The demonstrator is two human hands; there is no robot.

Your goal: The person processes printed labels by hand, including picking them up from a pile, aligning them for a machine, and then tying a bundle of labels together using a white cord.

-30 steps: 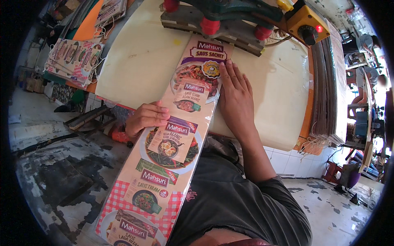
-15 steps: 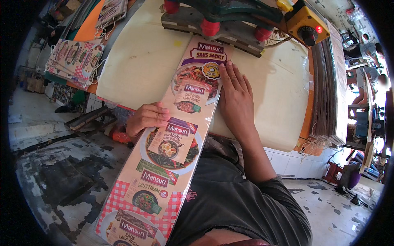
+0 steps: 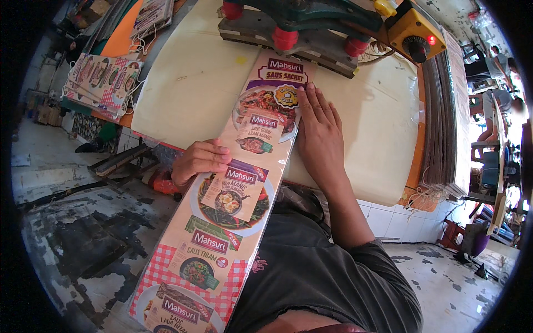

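Little has shifted since a moment ago: the long printed card strip (image 3: 233, 200) stays on the cream table (image 3: 183, 89), its top end under the green press (image 3: 311, 22). The left hand (image 3: 201, 160) grips its left edge with curled fingers; the right hand (image 3: 321, 136) lies flat, fingers open, along its right edge.

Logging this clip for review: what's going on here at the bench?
A person holds a long printed card strip with food pictures, its far end lying on a cream-covered table under a green press-like machine. The left hand grips the strip's left edge near the table's front, and the right hand lies flat on the table against its right edge. More printed strips are stacked to the left.
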